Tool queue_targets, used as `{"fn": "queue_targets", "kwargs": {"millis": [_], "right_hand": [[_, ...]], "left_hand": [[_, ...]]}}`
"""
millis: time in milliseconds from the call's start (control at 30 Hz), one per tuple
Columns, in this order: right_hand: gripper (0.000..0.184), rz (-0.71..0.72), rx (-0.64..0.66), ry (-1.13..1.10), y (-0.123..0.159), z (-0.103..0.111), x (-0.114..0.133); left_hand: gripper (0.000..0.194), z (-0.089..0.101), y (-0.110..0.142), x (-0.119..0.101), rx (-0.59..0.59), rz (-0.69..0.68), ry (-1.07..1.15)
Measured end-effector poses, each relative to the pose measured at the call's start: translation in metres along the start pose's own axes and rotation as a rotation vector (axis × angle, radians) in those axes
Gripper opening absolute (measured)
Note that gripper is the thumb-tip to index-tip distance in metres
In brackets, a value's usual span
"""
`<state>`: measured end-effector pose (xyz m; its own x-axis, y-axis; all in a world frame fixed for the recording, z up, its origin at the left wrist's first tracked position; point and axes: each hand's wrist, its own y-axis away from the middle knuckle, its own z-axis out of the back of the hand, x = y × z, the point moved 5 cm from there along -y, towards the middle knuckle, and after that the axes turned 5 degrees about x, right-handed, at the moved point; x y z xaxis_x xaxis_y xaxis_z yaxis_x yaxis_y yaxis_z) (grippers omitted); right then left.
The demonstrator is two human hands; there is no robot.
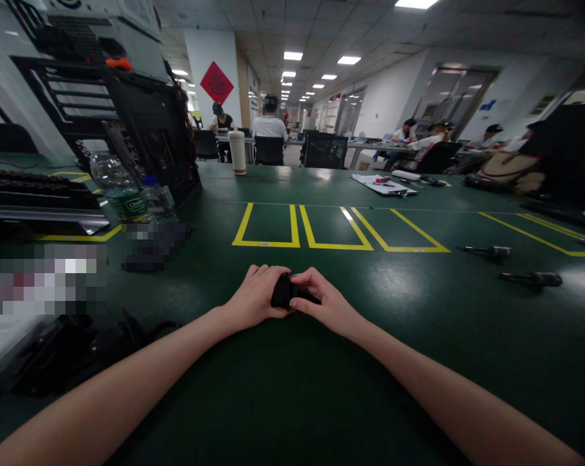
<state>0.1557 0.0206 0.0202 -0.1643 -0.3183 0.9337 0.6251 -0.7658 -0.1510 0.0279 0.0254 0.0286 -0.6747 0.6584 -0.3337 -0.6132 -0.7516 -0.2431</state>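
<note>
A small black object [281, 292] is between my two hands, low over the green table; its kind cannot be made out. My left hand [256, 294] wraps around its left side, fingers over the top and thumb below. From the right, my right hand [327, 301] pinches its other end between thumb and fingers. My fingers cover much of the object. Just beyond the hands, strips of yellow tape [268, 244] mark open-sided boxes on the tabletop.
Two screwdrivers [532, 279] lie at right. Farther back are a clipboard [382, 186] and a white tumbler [237, 154]. At left stand plastic bottles [120, 188], a black computer case [151, 139] and dark items [112, 340] beside my left forearm. People sit at desks beyond.
</note>
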Motion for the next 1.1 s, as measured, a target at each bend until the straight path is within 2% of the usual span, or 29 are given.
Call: {"fn": "queue_targets", "kwargs": {"millis": [267,433,633,867,1100], "right_hand": [[0.030,-0.050,0.005,0.010,-0.0011,-0.0002,-0.0012],[0.036,0.023,0.021,0.007,0.0000,-0.0010,0.0000],[0.025,-0.007,-0.028,0.026,-0.0002,-0.0004,0.0011],[0.033,-0.029,-0.002,0.042,-0.0011,-0.0001,0.0009],[0.031,0.018,-0.001,0.088,0.0015,0.0006,0.0021]], "left_hand": [[0.054,-0.0027,-0.0009,0.0017,-0.028,-0.003,0.013],[0.056,0.0004,-0.0002,-0.0010,0.015,0.006,-0.013],[0.056,-0.0027,-0.0010,0.0022,-0.031,0.001,0.003],[0.054,-0.0034,-0.0006,0.0023,-0.031,-0.003,0.015],[0.053,0.0041,0.0009,-0.0040,0.031,0.013,0.017]]}}
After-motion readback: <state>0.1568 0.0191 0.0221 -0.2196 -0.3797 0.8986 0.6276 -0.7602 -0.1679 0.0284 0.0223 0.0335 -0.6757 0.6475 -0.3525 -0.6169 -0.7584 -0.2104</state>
